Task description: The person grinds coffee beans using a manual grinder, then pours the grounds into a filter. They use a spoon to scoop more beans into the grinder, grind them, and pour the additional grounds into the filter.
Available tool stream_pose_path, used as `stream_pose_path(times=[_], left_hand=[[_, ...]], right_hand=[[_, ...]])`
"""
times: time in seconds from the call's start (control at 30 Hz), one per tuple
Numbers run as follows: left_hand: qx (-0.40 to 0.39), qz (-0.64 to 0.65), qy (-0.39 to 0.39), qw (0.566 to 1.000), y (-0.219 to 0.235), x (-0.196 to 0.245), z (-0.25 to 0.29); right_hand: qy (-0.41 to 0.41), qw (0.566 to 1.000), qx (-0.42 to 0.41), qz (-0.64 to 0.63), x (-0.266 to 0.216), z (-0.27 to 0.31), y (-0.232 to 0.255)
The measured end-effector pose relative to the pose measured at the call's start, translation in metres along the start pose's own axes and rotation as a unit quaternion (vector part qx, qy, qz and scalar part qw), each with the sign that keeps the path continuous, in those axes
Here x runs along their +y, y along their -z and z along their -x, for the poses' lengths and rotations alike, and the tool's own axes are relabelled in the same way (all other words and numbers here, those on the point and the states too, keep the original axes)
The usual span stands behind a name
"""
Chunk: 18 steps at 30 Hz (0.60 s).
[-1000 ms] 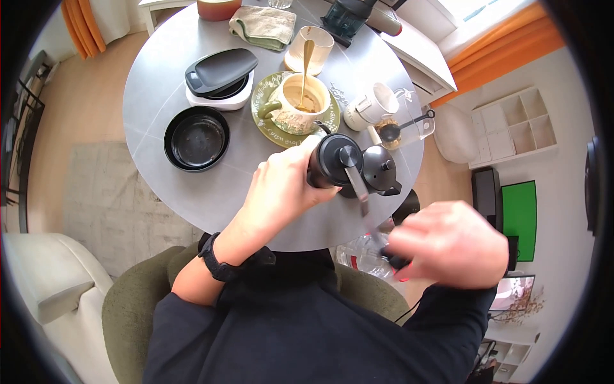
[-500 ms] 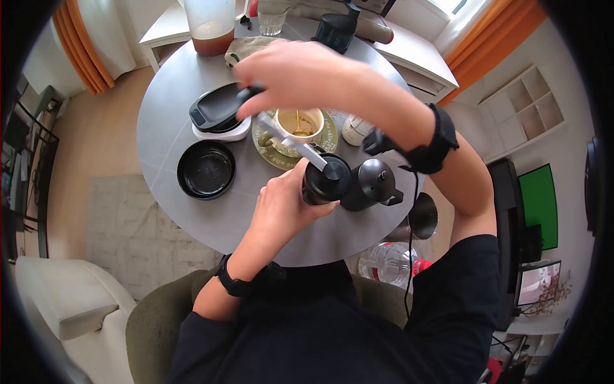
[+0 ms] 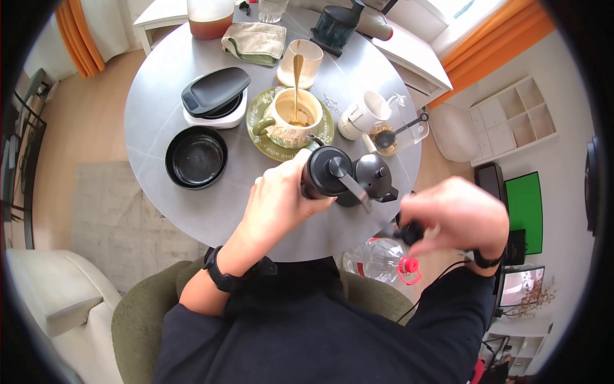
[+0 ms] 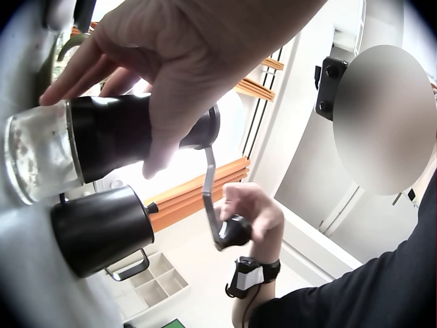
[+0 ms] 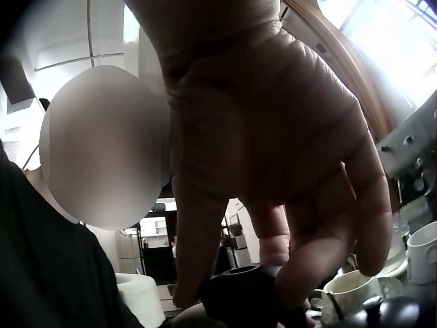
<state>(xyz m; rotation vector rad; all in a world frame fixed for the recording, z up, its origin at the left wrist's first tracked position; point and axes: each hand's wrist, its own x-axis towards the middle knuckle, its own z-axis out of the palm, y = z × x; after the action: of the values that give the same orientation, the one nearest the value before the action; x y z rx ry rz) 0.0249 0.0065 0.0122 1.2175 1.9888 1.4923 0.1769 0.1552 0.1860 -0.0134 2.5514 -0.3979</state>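
My left hand (image 3: 275,195) grips the black body of a hand coffee grinder (image 3: 325,171), standing upright at the near part of the table. In the left wrist view a clear jar (image 4: 41,157) forms its base, with specks inside. From the lid a metal crank arm (image 4: 208,178) reaches to the right. My right hand (image 3: 457,214), blurred, holds the black crank knob (image 4: 234,231) with thumb and fingers, out past the table's edge. Beside the grinder stands a black lidded pot (image 3: 374,176). Just behind it is a patterned cup (image 3: 288,136) with a gold spoon (image 3: 297,83).
The cup sits on a green plate (image 3: 272,151). To the left are a black bowl (image 3: 196,157) and a white scale (image 3: 233,118) bearing a dark scoop-like tray (image 3: 214,88). A white mug (image 3: 361,118) stands at right; a large water bottle (image 3: 377,259) is below the table edge.
My right hand has swung the crank round, from the right, across the far side over the tray, and back to the right. My left hand keeps its hold on the grinder.
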Motion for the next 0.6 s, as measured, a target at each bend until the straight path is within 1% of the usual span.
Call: stream_pose_path(times=[0.07, 0.13, 0.17, 0.2, 0.27, 0.33, 0.4, 0.43, 0.47, 0.5, 0.53, 0.6], left_hand=[[-0.011, 0.004, 0.008, 1.0, 0.002, 0.002, 0.0], [-0.029, -0.021, 0.037, 0.999, 0.003, 0.006, 0.0], [-0.034, -0.035, 0.05, 0.998, 0.004, 0.007, -0.001], [-0.04, 0.011, 0.046, 0.998, 0.005, 0.006, 0.0], [-0.05, 0.101, 0.037, 0.993, 0.004, -0.002, 0.001], [-0.01, 0.023, -0.069, 0.997, -0.002, -0.016, 0.001], [0.026, -0.051, -0.173, 0.983, -0.008, -0.026, 0.001], [-0.007, -0.05, -0.001, 0.999, -0.001, -0.006, 0.002], [-0.003, -0.052, 0.005, 0.999, -0.005, -0.011, 0.002], [-0.004, -0.042, 0.013, 0.999, -0.003, -0.007, 0.002], [-0.004, -0.031, 0.021, 0.999, -0.001, -0.001, 0.002], [0.001, -0.014, 0.006, 1.0, 0.0, 0.001, 0.002]], right_hand=[[0.119, 0.992, 0.006, 0.031, -0.028, -0.01, -0.011], [0.24, 0.969, 0.024, 0.063, -0.048, -0.033, -0.016], [0.263, 0.96, 0.036, 0.091, -0.06, -0.047, -0.016], [0.286, 0.949, 0.049, 0.12, -0.071, -0.062, -0.014], [0.283, 0.946, 0.057, 0.147, -0.088, -0.096, 0.001], [0.278, 0.943, 0.065, 0.172, -0.094, -0.128, 0.024], [0.221, 0.949, 0.118, 0.189, -0.085, -0.15, 0.049], [0.172, 0.955, 0.156, 0.183, -0.074, -0.165, 0.056], [0.123, 0.957, 0.193, 0.177, -0.059, -0.182, 0.058], [0.091, 0.957, 0.213, 0.176, -0.039, -0.19, 0.062], [0.058, 0.955, 0.233, 0.175, -0.017, -0.191, 0.066], [-0.002, 0.95, 0.247, 0.194, 0.02, -0.175, 0.07]])
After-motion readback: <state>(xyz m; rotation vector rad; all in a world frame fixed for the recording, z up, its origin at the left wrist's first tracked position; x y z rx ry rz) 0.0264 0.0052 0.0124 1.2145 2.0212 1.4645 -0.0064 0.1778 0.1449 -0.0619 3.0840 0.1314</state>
